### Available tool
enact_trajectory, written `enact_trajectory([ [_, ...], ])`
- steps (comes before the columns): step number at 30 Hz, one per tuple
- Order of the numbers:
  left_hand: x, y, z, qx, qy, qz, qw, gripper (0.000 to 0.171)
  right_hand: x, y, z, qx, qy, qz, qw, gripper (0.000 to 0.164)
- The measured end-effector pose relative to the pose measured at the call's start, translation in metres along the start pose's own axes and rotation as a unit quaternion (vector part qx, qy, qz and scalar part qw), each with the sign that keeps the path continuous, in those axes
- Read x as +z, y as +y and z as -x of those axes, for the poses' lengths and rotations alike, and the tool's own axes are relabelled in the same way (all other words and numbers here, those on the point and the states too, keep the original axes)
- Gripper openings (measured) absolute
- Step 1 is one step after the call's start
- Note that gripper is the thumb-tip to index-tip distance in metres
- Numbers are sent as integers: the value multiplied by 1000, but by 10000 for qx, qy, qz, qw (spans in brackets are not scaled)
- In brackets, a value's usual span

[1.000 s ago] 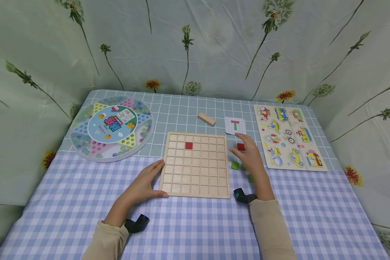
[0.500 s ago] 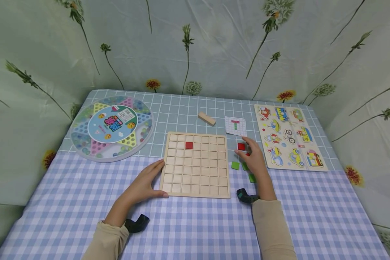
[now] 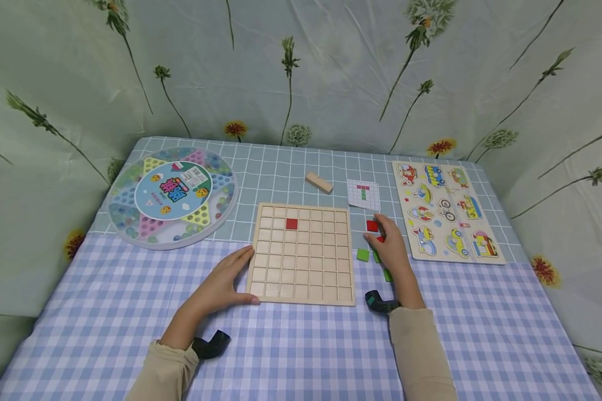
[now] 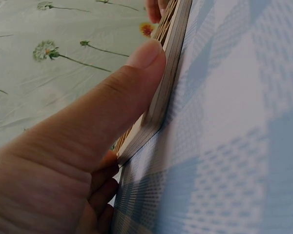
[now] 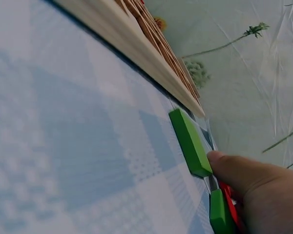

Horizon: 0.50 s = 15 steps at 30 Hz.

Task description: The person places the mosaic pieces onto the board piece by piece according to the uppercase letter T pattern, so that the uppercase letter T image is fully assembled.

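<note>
The spread left hand (image 3: 224, 283) touches the near-left corner of the grid board (image 3: 301, 262), which bears one red tile (image 3: 291, 224); right of it, the right hand (image 3: 394, 248), grip unclear, meets two red tiles (image 3: 372, 226) beside three green tiles (image 3: 363, 255).

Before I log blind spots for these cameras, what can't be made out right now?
Head: right hand hides part of a red tile, so any grip is unclear.
Head: print on the white sticker is too small to read.
Left wrist: left thumb hides some rim of the board.
Right wrist: the picture's edge cuts off the right hand.
</note>
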<state>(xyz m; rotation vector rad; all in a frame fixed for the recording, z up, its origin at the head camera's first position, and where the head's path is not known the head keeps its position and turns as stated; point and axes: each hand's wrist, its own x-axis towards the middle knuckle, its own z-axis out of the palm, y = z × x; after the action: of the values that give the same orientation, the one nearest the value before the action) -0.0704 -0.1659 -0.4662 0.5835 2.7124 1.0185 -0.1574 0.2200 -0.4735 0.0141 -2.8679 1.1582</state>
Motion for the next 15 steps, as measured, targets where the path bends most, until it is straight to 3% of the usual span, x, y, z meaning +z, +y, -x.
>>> enact_trajectory([
  [10, 0, 1, 0, -2, -8, -33, 10000, 112, 0, -5, 2, 39, 1, 142, 9999, 50],
  [15, 0, 1, 1, -31, -10, -6, 10000, 112, 1, -6, 3, 247, 205, 244, 9992, 46],
])
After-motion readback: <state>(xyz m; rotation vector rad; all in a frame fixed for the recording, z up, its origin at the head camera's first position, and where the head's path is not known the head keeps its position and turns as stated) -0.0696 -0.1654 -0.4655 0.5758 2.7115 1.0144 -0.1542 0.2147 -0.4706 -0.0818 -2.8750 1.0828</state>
